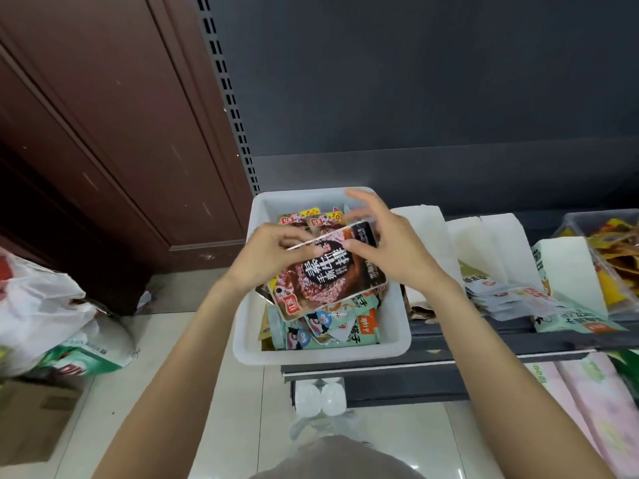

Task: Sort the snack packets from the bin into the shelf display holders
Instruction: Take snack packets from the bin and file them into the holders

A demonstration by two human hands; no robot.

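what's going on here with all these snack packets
A person stands over a white bin of snack packets on a dark shelf. Both the left hand and the right hand hold a small stack of dark red packets just above the bin. Mint-green packets lie underneath. White display holders stand to the right.

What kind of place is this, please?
Probably a small shop aisle: a dark slotted shelf upright, a white bin of snack packets, and display holders of packets on the shelf.
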